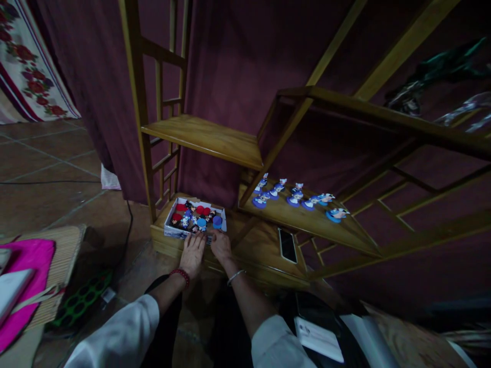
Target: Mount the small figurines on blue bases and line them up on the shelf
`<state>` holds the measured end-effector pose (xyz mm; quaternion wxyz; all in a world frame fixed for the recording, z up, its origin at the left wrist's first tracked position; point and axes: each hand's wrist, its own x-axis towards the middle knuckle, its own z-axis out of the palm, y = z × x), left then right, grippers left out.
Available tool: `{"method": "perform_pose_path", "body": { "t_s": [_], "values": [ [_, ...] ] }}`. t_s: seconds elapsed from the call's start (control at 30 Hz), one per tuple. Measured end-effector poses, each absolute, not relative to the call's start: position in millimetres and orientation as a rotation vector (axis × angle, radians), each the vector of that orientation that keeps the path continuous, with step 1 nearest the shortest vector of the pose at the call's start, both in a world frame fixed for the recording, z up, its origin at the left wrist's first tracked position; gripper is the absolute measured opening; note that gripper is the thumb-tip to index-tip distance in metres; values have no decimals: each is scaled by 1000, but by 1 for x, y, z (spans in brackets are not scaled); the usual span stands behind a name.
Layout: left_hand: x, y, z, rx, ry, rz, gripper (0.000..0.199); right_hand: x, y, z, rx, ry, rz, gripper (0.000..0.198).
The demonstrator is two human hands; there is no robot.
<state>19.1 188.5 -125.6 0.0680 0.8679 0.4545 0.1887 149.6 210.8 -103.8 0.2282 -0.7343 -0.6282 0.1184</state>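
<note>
A shallow white cardboard box sits on the wooden unit's lowest shelf. Inside lie several small figurines with red, blue and purple round bases. My left hand, a red bead bracelet at its wrist, reaches over the box's front edge with its fingers stretched out. Close beside it, my right hand is at the front right of the box, fingers curled together; whatever they hold is hidden. A silver bangle circles the right wrist. Several figurines on purple and blue bases stand on a raised shelf to the right.
A dark-screened phone rests on the lower shelf, right of my hands. Another wooden shelf juts out above the box. Left on the floor are a green tray with round holes and a woven mat with pink cloth. White papers lie lower right.
</note>
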Motion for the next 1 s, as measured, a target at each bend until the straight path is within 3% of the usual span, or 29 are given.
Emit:
{"method": "perform_pose_path", "body": {
  "t_s": [0.47,1.0],
  "values": [
    [35,207,-118,2418,1567,804,29,153,221,-104,-2149,-1757,463,32],
    [38,233,-115,2264,1768,839,20,157,249,-106,-2134,-1783,583,32]
  ]
}}
